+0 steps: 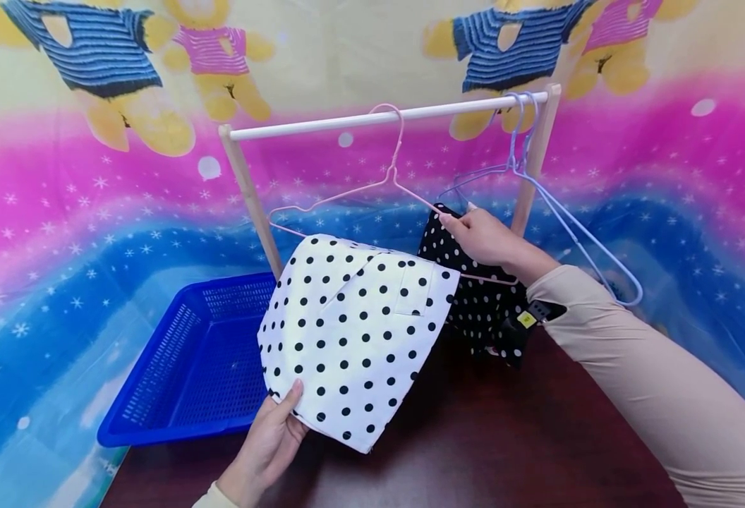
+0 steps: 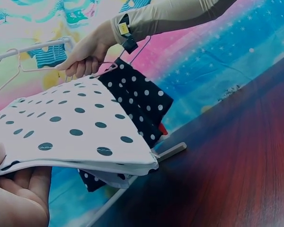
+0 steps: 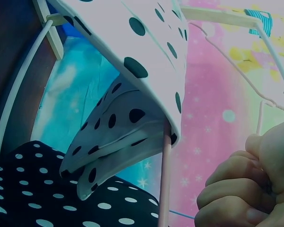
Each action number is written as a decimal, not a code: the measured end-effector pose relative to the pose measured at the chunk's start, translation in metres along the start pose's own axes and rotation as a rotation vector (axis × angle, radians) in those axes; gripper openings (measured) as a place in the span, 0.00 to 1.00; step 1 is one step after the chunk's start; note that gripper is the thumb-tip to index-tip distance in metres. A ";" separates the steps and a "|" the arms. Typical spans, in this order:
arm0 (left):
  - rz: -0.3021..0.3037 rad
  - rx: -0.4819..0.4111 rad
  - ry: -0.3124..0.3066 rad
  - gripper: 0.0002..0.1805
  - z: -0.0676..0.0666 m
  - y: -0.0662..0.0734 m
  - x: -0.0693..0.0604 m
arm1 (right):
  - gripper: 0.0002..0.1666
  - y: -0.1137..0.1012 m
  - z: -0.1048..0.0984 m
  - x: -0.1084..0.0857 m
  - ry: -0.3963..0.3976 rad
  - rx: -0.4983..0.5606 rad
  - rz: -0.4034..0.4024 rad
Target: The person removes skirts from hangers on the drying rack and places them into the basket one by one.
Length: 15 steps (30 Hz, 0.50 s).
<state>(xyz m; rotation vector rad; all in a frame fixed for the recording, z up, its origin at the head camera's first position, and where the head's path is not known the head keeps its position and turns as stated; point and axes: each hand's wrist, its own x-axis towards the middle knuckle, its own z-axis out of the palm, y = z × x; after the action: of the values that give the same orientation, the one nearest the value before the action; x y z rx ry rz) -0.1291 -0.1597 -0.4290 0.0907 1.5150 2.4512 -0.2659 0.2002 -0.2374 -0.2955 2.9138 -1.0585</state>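
Observation:
A white garment with black polka dots [image 1: 347, 339] hangs folded over the lower bar of a pink hanger [image 1: 347, 190], whose hook sits on the rack's rail. The garment's exact kind is unclear; a pocket-like patch shows near its upper right. My left hand [image 1: 271, 437] pinches its lower left edge between thumb and fingers. In the left wrist view, the thumb lies on top of the cloth [image 2: 71, 123] and the fingers beneath. My right hand [image 1: 487, 236] grips the hanger's right shoulder. Its curled fingers show in the right wrist view, beside the hanging cloth [image 3: 132, 52].
Blue hangers [image 1: 576, 219] hang at the right end of the rack [image 1: 322, 127]. A black garment with white dots [image 1: 480, 310] hangs behind the right hand. A blue plastic basket [image 1: 150, 423] stands left on the dark red table [image 1: 506, 437]. A patterned cloth [image 1: 42, 303] forms the backdrop.

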 end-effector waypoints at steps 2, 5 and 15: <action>-0.004 0.012 0.007 0.11 -0.002 0.002 0.000 | 0.36 0.000 0.000 0.000 0.005 -0.004 -0.003; -0.007 0.031 0.024 0.10 -0.005 0.004 -0.001 | 0.36 0.000 0.000 -0.001 0.011 -0.008 0.000; -0.002 0.056 0.042 0.11 -0.010 0.011 0.001 | 0.37 0.000 0.000 -0.001 0.020 -0.013 0.004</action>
<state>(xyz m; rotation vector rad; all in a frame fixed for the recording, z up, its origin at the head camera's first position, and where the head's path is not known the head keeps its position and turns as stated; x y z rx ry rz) -0.1337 -0.1732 -0.4241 0.0481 1.6015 2.4241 -0.2654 0.2006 -0.2373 -0.2808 2.9383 -1.0490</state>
